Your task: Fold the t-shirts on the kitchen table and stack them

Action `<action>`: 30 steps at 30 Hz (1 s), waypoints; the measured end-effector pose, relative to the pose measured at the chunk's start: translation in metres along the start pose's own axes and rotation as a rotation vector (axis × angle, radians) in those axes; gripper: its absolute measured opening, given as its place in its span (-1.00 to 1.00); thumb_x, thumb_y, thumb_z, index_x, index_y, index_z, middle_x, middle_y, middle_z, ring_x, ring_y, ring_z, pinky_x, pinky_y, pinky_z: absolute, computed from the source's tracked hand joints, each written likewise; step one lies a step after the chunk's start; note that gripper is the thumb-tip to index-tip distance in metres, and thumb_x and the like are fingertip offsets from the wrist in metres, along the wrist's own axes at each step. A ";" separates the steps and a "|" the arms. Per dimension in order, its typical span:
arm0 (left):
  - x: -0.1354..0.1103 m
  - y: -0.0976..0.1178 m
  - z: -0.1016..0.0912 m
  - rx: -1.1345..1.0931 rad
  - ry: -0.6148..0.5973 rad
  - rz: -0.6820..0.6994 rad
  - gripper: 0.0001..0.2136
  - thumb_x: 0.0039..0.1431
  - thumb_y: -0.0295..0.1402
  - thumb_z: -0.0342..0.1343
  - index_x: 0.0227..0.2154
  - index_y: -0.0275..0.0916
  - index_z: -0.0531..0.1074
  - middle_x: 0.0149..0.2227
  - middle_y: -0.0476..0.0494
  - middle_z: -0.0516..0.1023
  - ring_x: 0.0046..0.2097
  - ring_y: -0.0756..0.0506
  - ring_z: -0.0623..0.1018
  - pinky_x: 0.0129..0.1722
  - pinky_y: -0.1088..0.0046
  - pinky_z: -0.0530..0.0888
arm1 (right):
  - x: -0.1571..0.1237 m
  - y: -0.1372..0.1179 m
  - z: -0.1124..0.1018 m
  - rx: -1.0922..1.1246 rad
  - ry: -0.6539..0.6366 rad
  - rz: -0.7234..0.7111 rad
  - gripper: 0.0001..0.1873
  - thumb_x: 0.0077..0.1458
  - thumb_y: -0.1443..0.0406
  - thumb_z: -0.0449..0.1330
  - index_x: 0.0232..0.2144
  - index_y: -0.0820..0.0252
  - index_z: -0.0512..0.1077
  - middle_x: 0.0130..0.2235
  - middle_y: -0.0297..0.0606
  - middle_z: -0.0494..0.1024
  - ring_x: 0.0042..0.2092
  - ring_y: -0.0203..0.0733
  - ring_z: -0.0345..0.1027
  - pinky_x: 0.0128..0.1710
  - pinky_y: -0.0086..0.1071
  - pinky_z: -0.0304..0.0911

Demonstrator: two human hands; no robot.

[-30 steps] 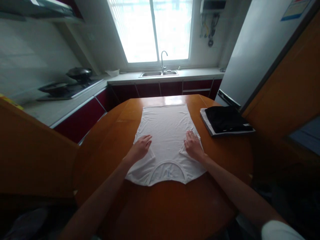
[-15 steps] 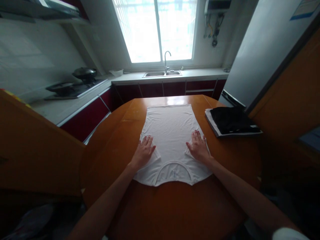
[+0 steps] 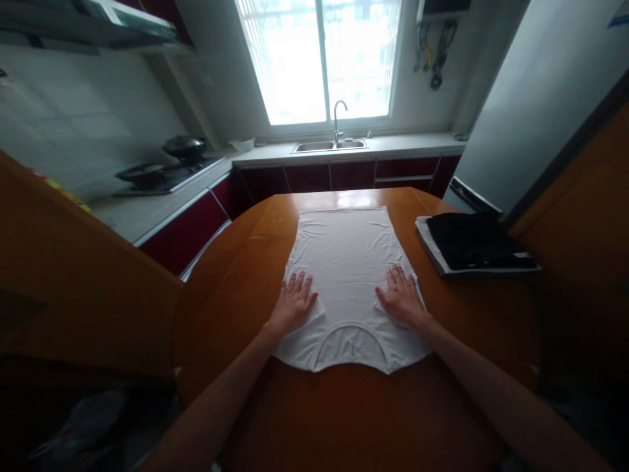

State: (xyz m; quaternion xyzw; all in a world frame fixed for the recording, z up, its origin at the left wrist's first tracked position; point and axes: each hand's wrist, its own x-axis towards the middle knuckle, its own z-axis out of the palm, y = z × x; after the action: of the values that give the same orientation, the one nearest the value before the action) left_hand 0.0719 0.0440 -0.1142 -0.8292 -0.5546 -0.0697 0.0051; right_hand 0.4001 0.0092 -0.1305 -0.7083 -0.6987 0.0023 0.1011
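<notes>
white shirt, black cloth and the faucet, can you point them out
White shirt (image 3: 345, 262): head view, on the middle of its body.
Black cloth (image 3: 474, 239): head view, on its upper surface.
Faucet (image 3: 336, 122): head view, on its upright pipe.

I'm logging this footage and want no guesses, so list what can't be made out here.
All in the head view:
- Shirt fabric under the left hand and right hand: covered by them.
- Neck print: too small and blurred to read.
- Most of what lies beneath the black cloth: covered by it.
- Wall box: top cut off by the upper edge.
- Scene outside the window: lost in glare.
</notes>
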 end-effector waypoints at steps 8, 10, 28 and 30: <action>0.002 0.010 -0.009 -0.054 0.124 0.081 -0.49 0.45 -0.18 -0.22 0.35 -0.23 0.19 0.43 -0.28 0.09 0.45 -0.27 0.02 0.37 -0.01 0.08 | 0.004 0.000 -0.009 0.027 0.046 -0.020 -0.26 0.38 0.03 -0.20 0.37 0.47 0.09 0.42 0.13 0.03 0.46 0.08 -0.22 0.38 0.09 -0.30; 0.002 0.011 -0.006 -0.054 0.097 0.063 -0.47 0.44 -0.13 -0.20 0.35 -0.25 0.19 0.43 -0.31 0.08 0.45 -0.31 0.03 0.36 -0.04 0.10 | 0.003 -0.001 -0.007 0.011 0.024 -0.009 -0.26 0.38 0.05 -0.18 0.36 0.51 0.10 0.42 0.14 0.02 0.46 0.09 -0.22 0.38 0.09 -0.31; 0.002 0.010 -0.003 -0.160 0.116 0.052 -0.51 0.42 -0.18 -0.09 0.32 -0.25 0.24 0.42 -0.36 0.10 0.44 -0.33 0.05 0.36 -0.10 0.09 | 0.001 -0.007 -0.015 0.121 0.119 -0.029 -0.37 0.33 0.16 -0.04 0.32 0.42 0.17 0.41 0.18 0.06 0.44 0.16 -0.17 0.34 0.23 -0.24; -0.001 0.008 -0.016 -0.248 0.154 0.119 -0.55 0.39 -0.21 -0.02 0.27 -0.20 0.31 0.39 -0.31 0.17 0.43 -0.31 0.10 0.35 -0.07 0.14 | 0.001 -0.007 -0.022 0.224 0.220 -0.090 -0.43 0.31 0.20 -0.01 0.28 0.35 0.25 0.37 0.15 0.17 0.41 0.15 -0.06 0.33 0.20 -0.12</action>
State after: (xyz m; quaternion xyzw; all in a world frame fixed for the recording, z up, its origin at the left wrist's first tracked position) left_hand 0.0775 0.0384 -0.0981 -0.8469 -0.4898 -0.2007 -0.0504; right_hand 0.3963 0.0070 -0.1078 -0.6564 -0.7098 -0.0020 0.2555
